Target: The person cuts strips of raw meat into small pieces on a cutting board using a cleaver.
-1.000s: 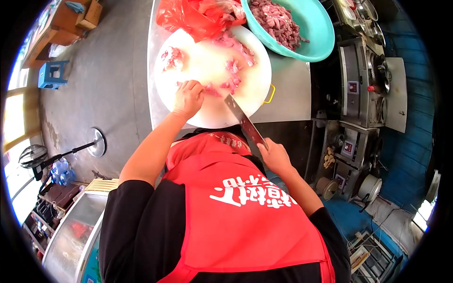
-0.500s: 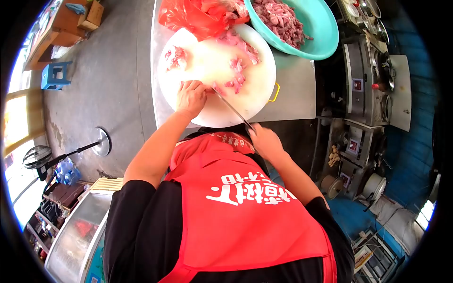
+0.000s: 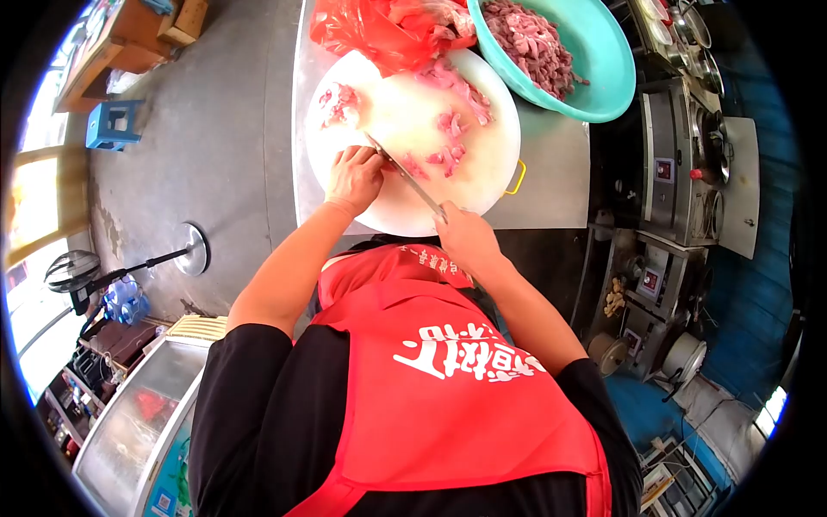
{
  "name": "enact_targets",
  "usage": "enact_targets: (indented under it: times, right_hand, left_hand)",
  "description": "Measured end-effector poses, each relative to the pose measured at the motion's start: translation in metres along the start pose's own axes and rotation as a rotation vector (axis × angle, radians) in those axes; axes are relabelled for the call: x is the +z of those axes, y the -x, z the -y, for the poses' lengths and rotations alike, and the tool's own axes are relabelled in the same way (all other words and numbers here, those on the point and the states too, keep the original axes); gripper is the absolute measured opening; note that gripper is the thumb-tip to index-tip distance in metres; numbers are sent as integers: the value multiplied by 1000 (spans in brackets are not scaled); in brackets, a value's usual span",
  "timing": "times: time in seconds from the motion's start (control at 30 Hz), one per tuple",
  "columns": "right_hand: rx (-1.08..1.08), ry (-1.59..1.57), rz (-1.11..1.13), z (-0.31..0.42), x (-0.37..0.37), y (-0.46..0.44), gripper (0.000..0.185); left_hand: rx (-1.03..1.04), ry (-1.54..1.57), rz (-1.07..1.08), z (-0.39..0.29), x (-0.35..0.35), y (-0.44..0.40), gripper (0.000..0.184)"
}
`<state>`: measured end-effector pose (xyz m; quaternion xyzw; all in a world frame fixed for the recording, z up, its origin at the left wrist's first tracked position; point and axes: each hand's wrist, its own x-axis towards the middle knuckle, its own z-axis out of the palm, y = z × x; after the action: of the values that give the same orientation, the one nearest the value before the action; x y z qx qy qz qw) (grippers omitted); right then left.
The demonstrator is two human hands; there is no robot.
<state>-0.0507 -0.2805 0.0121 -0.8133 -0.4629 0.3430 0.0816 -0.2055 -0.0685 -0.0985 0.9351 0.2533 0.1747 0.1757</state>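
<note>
My right hand [image 3: 466, 236] grips the handle of a knife [image 3: 413, 183], its blade slanting up and left across a round white cutting board [image 3: 413, 211]. The blade passes right beside the fingertips of my left hand [image 3: 356, 179]. Those fingers are curled down on a piece of meat that they mostly hide. Small cut pieces of meat [image 3: 446, 157] lie right of the blade. Farther back on the board are a longer strip of meat [image 3: 463, 90] and a pale pink lump of meat [image 3: 339, 103].
A red plastic bag [image 3: 375, 34] overlaps the board's far edge. Behind it to the right stands a teal basin [image 3: 610, 69] with many meat strips [image 3: 530, 50]. A yellow handle [image 3: 517, 178] sticks out at the board's right, above the metal table [image 3: 556, 189].
My right hand has moved up and left, bringing the knife farther over the board and its tip beyond my left fingertips. My left hand stays curled at the same spot. The view has shifted slightly.
</note>
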Motion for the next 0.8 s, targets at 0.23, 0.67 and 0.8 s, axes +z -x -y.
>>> enact_targets:
  times: [0.23,0.67,0.8]
  right_hand:
    - [19,33,102,-44,-2,58,28]
    - [96,-82,99,13,-1,3,33]
    - [31,-75,64,16,10,-13,32]
  left_hand:
    - [-71,107,25,11,-6,-2,21]
    - [5,21,-23,24,-7,6,23]
    - [-21,8,-33,21,-5,6,23]
